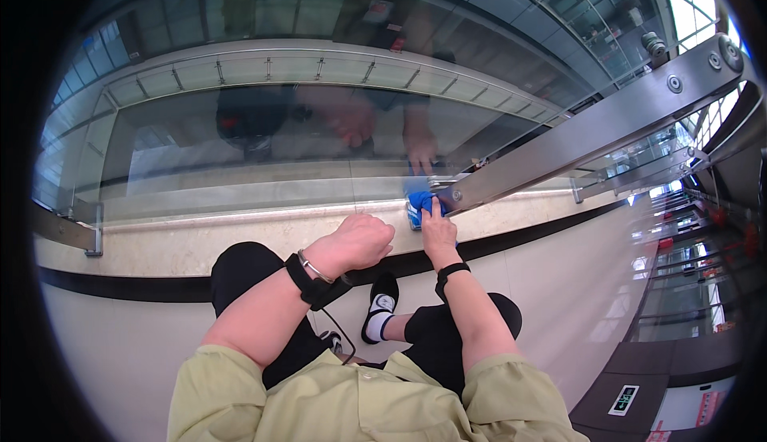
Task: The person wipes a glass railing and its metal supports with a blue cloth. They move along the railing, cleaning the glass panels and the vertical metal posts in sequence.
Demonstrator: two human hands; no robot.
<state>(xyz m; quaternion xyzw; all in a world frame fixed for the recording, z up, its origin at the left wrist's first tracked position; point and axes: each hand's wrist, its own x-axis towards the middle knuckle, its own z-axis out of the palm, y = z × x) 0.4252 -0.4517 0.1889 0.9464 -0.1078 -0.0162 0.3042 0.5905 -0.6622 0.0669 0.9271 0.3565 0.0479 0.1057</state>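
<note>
My right hand presses a bunched blue cloth against the foot of a stainless-steel railing post, its index finger stretched over the fabric. Under and beside the cloth shows a blue-and-white patch; whether it belongs to the cloth I cannot tell. Curled into a loose fist, my left hand hovers above the edge of the pale stone ledge. Nothing shows in it, though its palm is hidden. The glass panel rises just beyond the ledge and mirrors my hand and the cloth.
A second steel post foot meets the ledge at the left. Along the ledge runs a black floor border, with glossy tiles before it. My knees and a shoe are close below my hands. A black cable hangs from my left wristband.
</note>
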